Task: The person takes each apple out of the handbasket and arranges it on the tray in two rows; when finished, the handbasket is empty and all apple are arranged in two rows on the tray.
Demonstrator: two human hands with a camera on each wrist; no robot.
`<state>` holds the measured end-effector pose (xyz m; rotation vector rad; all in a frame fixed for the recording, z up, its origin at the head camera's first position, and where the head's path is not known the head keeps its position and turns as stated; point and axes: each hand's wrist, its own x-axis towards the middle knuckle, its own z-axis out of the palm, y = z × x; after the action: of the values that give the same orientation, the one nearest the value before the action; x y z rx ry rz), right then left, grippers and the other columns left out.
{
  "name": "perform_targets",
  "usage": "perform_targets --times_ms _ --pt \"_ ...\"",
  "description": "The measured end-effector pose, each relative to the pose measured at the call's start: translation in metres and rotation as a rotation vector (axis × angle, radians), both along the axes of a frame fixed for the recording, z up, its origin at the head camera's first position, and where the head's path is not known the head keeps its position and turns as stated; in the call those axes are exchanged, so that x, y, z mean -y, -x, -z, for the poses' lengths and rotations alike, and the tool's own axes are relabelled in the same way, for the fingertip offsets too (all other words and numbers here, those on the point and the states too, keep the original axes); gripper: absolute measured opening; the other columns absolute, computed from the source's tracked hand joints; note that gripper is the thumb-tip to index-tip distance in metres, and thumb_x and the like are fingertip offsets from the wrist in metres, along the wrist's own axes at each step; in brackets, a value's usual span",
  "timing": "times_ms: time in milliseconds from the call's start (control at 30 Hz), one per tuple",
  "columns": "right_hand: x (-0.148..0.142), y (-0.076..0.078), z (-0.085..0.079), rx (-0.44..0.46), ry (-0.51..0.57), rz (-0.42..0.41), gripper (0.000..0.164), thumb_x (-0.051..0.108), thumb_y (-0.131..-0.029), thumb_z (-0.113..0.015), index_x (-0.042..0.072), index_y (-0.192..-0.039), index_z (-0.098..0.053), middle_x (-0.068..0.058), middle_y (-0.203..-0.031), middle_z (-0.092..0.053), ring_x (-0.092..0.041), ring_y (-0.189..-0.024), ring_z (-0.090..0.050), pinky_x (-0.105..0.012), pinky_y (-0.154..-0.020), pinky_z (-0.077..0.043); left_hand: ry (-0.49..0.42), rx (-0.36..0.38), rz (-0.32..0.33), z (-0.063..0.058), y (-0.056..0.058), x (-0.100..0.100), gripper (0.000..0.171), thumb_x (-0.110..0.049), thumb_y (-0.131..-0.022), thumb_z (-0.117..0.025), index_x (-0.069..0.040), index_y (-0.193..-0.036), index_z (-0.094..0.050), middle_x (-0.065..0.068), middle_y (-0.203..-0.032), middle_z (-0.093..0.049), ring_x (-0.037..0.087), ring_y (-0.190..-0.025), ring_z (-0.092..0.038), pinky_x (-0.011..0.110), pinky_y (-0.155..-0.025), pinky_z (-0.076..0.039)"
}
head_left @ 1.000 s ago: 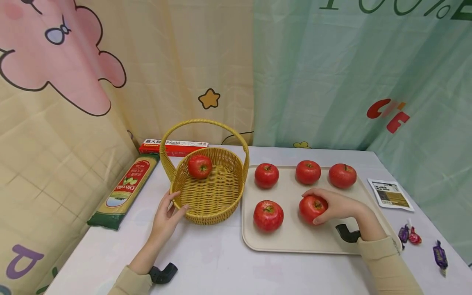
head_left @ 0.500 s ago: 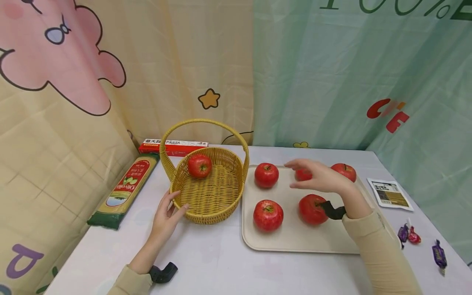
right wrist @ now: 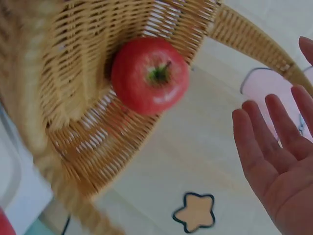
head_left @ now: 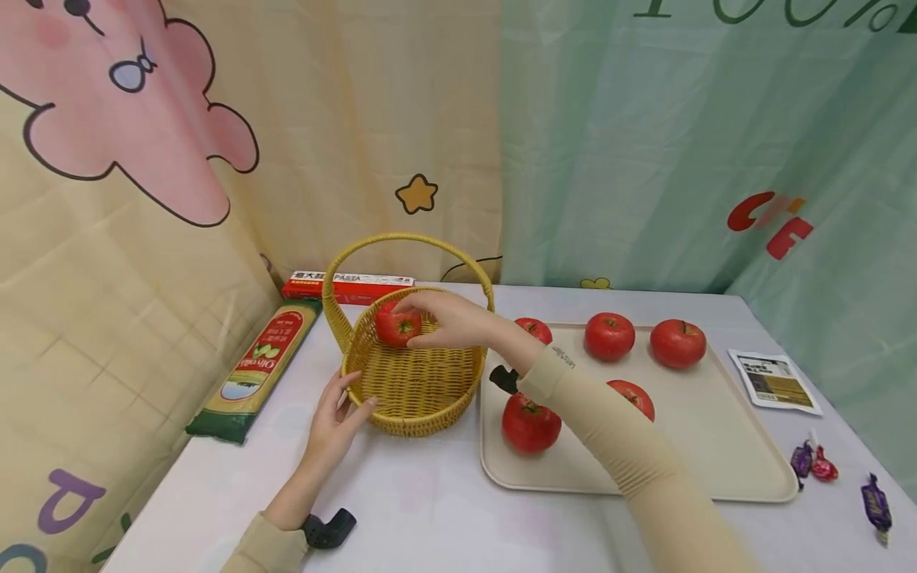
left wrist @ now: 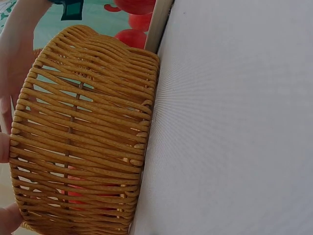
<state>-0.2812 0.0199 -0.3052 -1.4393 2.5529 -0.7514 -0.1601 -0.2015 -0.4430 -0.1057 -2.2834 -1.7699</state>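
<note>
A yellow wicker basket [head_left: 411, 418] with a tall arched handle stands left of the tray, one red apple [head_left: 390, 326] inside at its back left. My left hand [head_left: 335, 426] holds the basket's near left rim, thumb and forefinger over the edge. My right hand [head_left: 453, 320] reaches in over the basket beside that apple, overlapping it in the head view. The right wrist view shows the right hand's fingers [right wrist: 254, 142] spread and apart from the apple, holding nothing.
A beige tray [head_left: 738, 461] at right bears several red apples, partly hidden by the right sleeve [head_left: 609, 430]. A pasta bag [head_left: 258, 366] and a red pasta box [head_left: 358, 288] lie left and behind the basket. A sachet [head_left: 774, 380] and wrapped candies [head_left: 876, 505] lie far right.
My right hand let go of an apple on the tray, lifted off with nothing in it and moved left over the basket. My left hand stays at the rim. The head view shifted slightly.
</note>
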Motion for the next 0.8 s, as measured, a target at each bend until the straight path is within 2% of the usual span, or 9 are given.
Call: perform_targets --times_ms 167,267,433,567,700,800 --pt "0.032 0.015 0.016 0.078 0.007 0.044 0.056 0.028 -0.084 -0.07 0.01 -0.133 -0.049 -0.005 -0.135 -0.048 -0.023 -0.123 -0.046 -0.033 -0.1 -0.042 0.001 -0.018 0.014 -0.002 0.0 -0.002 0.051 -0.011 -0.091 -0.062 0.003 -0.134 -0.039 0.017 -0.153 -0.013 0.032 -0.14 -0.014 0.046 -0.113 -0.021" --pt "0.044 0.023 0.023 0.139 0.008 0.075 0.06 0.025 -0.083 -0.072 0.01 -0.135 -0.047 -0.008 -0.137 -0.045 -0.023 -0.123 -0.044 -0.034 -0.1 -0.043 -0.001 -0.006 0.019 -0.005 -0.002 -0.002 0.051 -0.009 -0.091 -0.062 0.004 -0.134 -0.038 0.018 -0.153 -0.012 0.032 -0.14 -0.013 0.046 -0.113 -0.021" --pt "0.057 0.035 0.032 0.186 -0.027 0.136 0.063 0.022 -0.081 -0.073 0.014 -0.137 -0.045 -0.009 -0.138 -0.041 -0.023 -0.12 -0.045 -0.036 -0.096 -0.045 -0.014 0.021 0.017 -0.009 -0.004 -0.003 0.052 -0.004 -0.09 -0.061 0.006 -0.135 -0.037 0.021 -0.153 -0.011 0.035 -0.14 -0.012 0.047 -0.113 -0.02" --pt "0.064 0.043 0.04 0.192 -0.059 0.17 0.068 0.021 -0.079 -0.075 0.017 -0.139 -0.043 -0.01 -0.142 -0.035 -0.026 -0.122 -0.043 -0.041 -0.096 -0.045 -0.001 0.024 0.005 -0.008 -0.003 -0.002 0.052 -0.007 -0.09 -0.062 0.004 -0.135 -0.038 0.019 -0.153 -0.012 0.033 -0.14 -0.013 0.045 -0.113 -0.022" --pt "0.068 0.046 0.049 0.159 -0.122 0.185 0.075 0.023 -0.077 -0.077 0.019 -0.142 -0.04 -0.01 -0.149 -0.026 -0.03 -0.131 -0.033 -0.041 -0.1 -0.042 0.008 0.003 0.005 -0.004 -0.002 -0.002 0.052 -0.011 -0.09 -0.063 0.002 -0.135 -0.039 0.017 -0.153 -0.013 0.033 -0.14 -0.015 0.045 -0.112 -0.023" --pt "0.071 0.045 0.053 0.145 -0.147 0.181 0.075 0.024 -0.076 -0.079 0.021 -0.141 -0.043 -0.009 -0.149 -0.024 -0.03 -0.131 -0.027 -0.041 -0.1 -0.042 0.0 -0.015 0.011 -0.003 -0.001 -0.002 0.052 -0.011 -0.09 -0.063 0.003 -0.134 -0.039 0.017 -0.153 -0.013 0.033 -0.14 -0.015 0.046 -0.112 -0.023"
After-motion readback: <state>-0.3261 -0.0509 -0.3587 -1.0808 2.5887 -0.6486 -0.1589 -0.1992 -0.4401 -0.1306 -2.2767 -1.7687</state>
